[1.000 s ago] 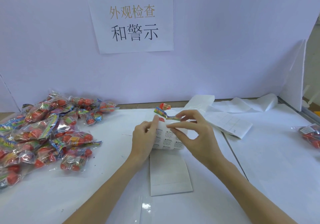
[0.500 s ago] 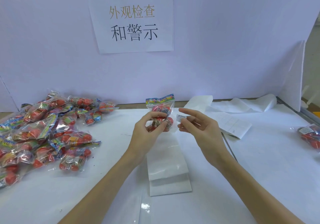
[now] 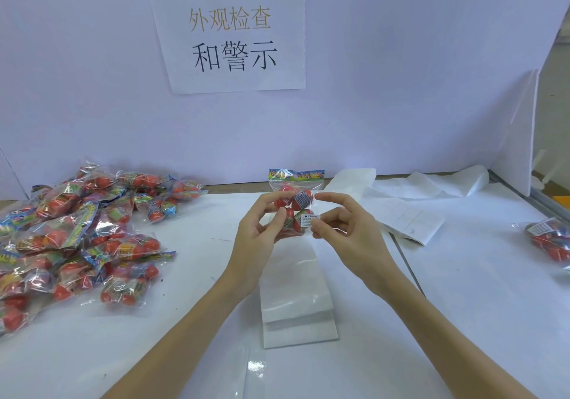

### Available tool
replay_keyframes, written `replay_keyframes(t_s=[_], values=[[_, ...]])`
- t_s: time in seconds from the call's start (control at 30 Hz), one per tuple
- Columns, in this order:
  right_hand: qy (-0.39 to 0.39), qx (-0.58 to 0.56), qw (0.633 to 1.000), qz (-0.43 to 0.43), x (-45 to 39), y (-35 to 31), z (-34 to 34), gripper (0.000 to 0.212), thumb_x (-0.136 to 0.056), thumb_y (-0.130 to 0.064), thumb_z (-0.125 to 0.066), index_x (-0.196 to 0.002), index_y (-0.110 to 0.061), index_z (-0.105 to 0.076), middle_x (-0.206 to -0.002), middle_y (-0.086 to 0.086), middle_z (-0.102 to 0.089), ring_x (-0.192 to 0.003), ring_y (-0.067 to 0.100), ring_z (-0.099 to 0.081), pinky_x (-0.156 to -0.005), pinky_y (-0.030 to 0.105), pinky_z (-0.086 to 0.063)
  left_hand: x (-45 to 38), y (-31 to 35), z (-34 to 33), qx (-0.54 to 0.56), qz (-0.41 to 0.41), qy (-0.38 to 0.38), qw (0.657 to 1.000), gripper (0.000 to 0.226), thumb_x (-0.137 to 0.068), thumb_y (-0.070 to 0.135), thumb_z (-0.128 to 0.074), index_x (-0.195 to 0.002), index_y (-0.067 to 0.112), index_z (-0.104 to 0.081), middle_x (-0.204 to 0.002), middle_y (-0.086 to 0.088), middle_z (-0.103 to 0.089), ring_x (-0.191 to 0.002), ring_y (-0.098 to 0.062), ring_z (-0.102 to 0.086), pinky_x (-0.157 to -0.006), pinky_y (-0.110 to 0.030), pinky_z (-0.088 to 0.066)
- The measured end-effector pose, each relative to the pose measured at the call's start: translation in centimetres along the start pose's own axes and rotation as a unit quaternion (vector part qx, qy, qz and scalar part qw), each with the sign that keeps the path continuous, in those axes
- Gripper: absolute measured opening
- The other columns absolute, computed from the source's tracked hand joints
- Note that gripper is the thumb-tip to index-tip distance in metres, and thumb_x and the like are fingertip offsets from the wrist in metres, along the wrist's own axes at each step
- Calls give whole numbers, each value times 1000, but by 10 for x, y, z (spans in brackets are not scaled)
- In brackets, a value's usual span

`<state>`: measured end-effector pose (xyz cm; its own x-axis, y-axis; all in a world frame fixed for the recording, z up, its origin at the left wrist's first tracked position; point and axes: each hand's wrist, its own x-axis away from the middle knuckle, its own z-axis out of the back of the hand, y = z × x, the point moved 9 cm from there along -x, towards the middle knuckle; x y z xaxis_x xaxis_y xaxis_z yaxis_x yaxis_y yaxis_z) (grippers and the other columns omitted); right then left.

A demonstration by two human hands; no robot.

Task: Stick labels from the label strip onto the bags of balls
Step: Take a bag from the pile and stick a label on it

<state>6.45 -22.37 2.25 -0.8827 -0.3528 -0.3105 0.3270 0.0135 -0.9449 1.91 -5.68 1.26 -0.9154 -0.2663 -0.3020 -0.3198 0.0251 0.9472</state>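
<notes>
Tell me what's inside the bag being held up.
The bag holds several red balls. The left hand and the label pinched by the right hand hide its lower part, so no exact count.

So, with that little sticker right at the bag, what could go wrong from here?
1. The bag is held up in the air by the left hand, and the balls bulge under the film, so the warning label might go on crooked or wrinkled.
2. The right hand pinches the label by one edge; the sticky side could cling to a finger as it lets go.
3. One labelled bag lies near the table's right edge and might get knocked off.
</notes>
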Motion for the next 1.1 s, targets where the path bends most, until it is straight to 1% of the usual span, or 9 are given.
replay_keyframes(t_s=[0.2, 0.37, 0.53, 0.63, 0.73, 0.8, 0.9, 0.97, 1.1], values=[[7, -1, 1000, -10, 0, 3, 2, 38, -95, -14, -76, -126, -31, -63, -84, 1, -76, -78, 16, -75, -82, 22, -58, 2, 1, -3, 10, -3, -14, 1000, 28, -108, 7, -52, -128, 19, -66, -121, -14, -67, -101, -36, -74, -90, -44, -61], [5, -2, 1000, -12, 1, 5, 0, 39, -94, -14, -77, -127, -30, -61, -83, -1, -76, -78, 16, -75, -80, 19, -56, 4, 6, -5, -29, -19, -2, 999, 35, -93, 11, -78, -124, 23, -67, -115, -4, -69, -91, -28, -75, -88, -41, -63], [3, 29, 1000, -9, 2, 6, -1, 39, -95, -13, -75, -126, -31, -58, -83, -4, -75, -79, 16, -74, -86, 33, -60, 4, 8, -4, -49, -36, 8, 998, 39, -86, 7, -84, -118, 23, -67, -111, 2, -70, -89, -21, -74, -81, -29, -61], [90, 87, 991, 54, 8, -6, 7, 34, -100, -8, -64, -123, -30, -55, -93, -10, -74, -85, 12, -73, -81, 28, -60, 3, 7, -5, -44, -37, 14, 998, 40, -87, 6, -82, -119, 22, -67, -111, 2, -69, -87, -24, -76, -83, -31, -62], [137, 130, 972, 142, 15, -23, 7, 39, -100, -5, -62, -122, -36, -53, -119, -14, -59, -99, 10, -68, -72, 22, -59, 5, 7, -5, -36, -36, 25, 998, 40, -88, 8, -82, -121, 23, -66, -109, 3, -68, -84, -29, -76, -86, -35, -63], [135, 75, 982, 108, 11, -18, 11, 35, -102, -11, -62, -118, -41, -53, -110, -18, -62, -98, 11, -68, -69, 24, -59, 5, 9, -5, -30, -40, 28, 998, 39, -88, 7, -81, -119, 25, -67, -108, 3, -68, -87, -29, -75, -83, -34, -63], [109, 12, 994, 11, 2, 0, 15, 13, -104, -32, -62, -116, -35, -63, -95, -10, -73, -90, 12, -72, -69, 25, -58, 6, 10, -9, -10, -37, 14, 999, 39, -88, 6, -81, -119, 24, -67, -109, -1, -69, -89, -30, -74, -81, -36, -63], [59, 13, 998, -32, 0, 8, 9, 17, -99, -43, -65, -113, -34, -68, -90, -12, -76, -84, 8, -73, -67, 22, -55, 7, 11, -15, -2, -34, -10, 999, 46, -88, 7, -82, -126, 26, -63, -111, -4, -70, -88, -31, -75, -83, -42, -64], [12, 15, 998, -54, 0, 14, -1, 20, -95, -33, -75, -113, -25, -72, -81, -13, -74, -72, 9, -69, -63, 19, -54, 8, 4, -17, 35, 11, -32, 999, 79, -84, 26, -85, -145, 52, -42, -111, -14, -69, -94, -39, -76, -87, -42, -63]])
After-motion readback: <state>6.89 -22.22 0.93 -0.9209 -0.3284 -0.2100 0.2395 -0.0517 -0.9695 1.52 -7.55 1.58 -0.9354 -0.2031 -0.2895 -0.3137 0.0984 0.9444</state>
